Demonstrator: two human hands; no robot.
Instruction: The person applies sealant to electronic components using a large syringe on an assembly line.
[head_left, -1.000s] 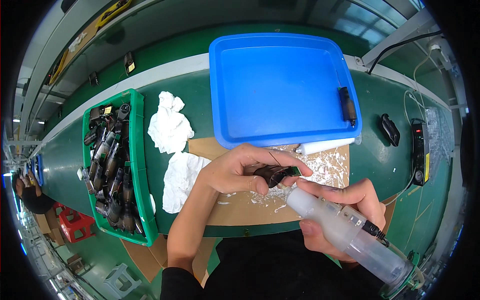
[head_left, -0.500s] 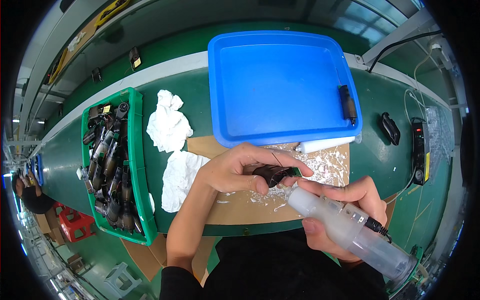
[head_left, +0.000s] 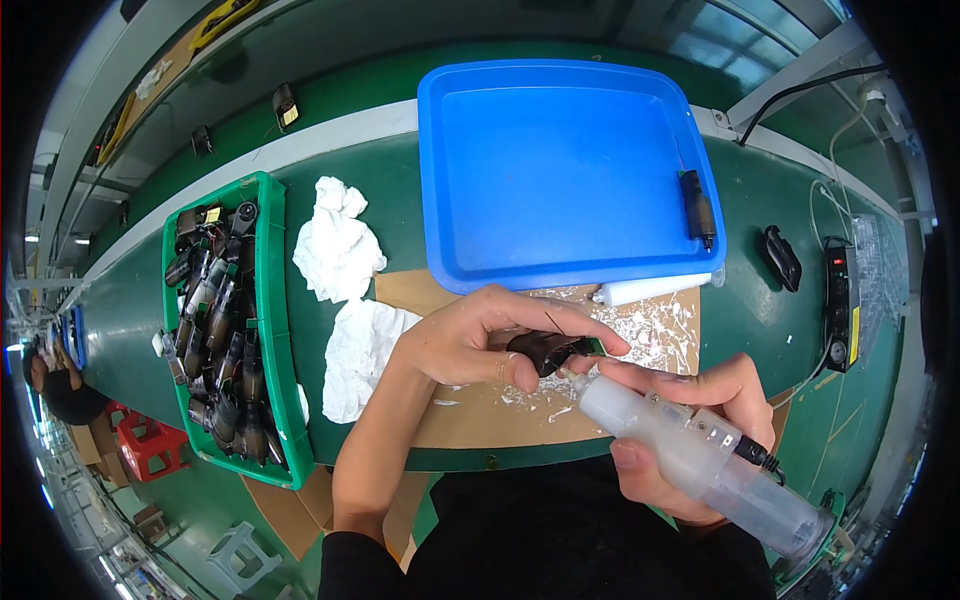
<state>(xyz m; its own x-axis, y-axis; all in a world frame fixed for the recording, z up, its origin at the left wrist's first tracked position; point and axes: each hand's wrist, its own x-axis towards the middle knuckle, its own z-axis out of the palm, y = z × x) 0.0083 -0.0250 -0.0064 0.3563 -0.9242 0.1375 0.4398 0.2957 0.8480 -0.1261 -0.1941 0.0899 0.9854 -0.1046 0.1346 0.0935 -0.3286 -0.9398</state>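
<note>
My left hand (head_left: 475, 340) is closed around a small dark plastic part (head_left: 548, 350) with a thin wire and a bit of green at its end. In my right hand (head_left: 715, 410) is a translucent glue dispenser syringe (head_left: 665, 440), gripped along its barrel with a black plug on its side. Its nozzle points up and left and meets the near edge of the dark part; whether it touches is hard to tell. Beneath both hands lies a brown cardboard sheet (head_left: 470, 425) spotted with white residue.
A blue tray (head_left: 560, 275) at the back holds one dark cylindrical part (head_left: 697, 210). Beside it lies a white tube (head_left: 655, 289). Left stand crumpled white cloths (head_left: 338, 245) and a green crate (head_left: 262, 330) of dark parts. A black piece (head_left: 779, 258) and power strip (head_left: 840, 305) lie right.
Almost nothing differs. My hands, the dark part and the glue dispenser stay together in nearly the same place, with only a very slight shift of the view.
</note>
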